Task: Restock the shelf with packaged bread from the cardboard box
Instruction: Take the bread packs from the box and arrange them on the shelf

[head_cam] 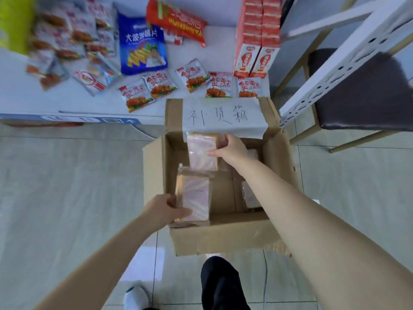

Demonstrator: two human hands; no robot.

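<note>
pale tiles (pixel 67 175); cardboard box (pixel 223 238), glossy rectangular bread packs (pixel 199 195)

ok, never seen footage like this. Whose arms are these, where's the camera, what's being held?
There is no robot here. The single picture comes from a wide-angle camera worn on a person's head, looking down at their two bare hands. The left hand grips the near bread pack and the right hand grips the far bread pack, both inside the open cardboard box on the floor. Another pack lies deeper in. Beyond the box, a white shelf carries small snack packets, a blue bag and red cartons.
</note>
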